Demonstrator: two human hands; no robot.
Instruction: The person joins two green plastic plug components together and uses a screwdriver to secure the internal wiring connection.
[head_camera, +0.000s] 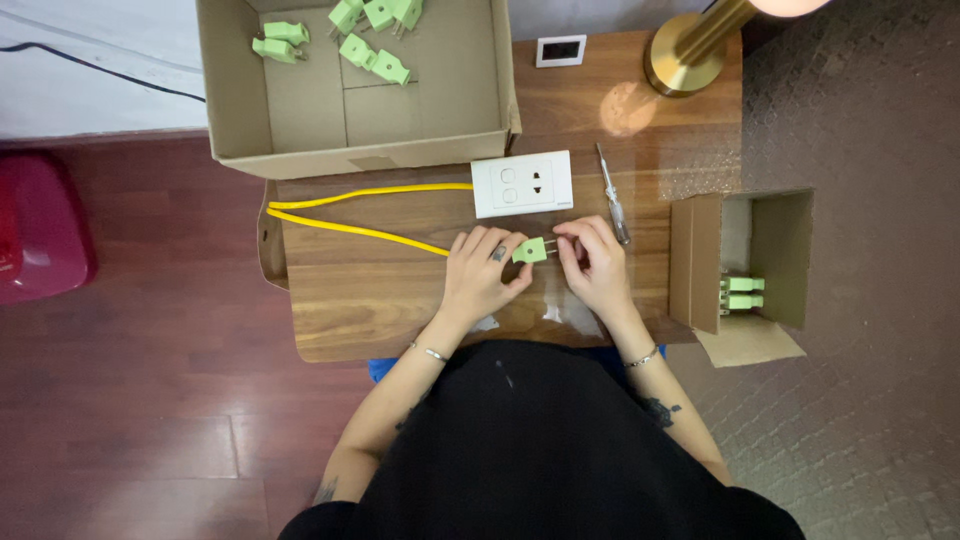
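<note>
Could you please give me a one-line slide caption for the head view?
Both hands, left hand and right hand, hold a green plug on a yellow cable beside a white socket plate.

plug (529, 251): green matt plastic, metal pins | cable (360, 231): yellow smooth plastic sheath | socket plate (522, 184): white glossy plastic | table (380, 290): wood, grain visible, slightly shiny | boxes (440, 110): brown matt cardboard | lamp base (685, 55): polished golden metal | screwdriver (612, 205): metal shaft, clear plastic handle | floor (150, 380): dark glossy wood

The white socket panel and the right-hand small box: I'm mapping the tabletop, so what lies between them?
In the head view, a screwdriver lies on the wooden table between the white socket panel and the small box.
</note>
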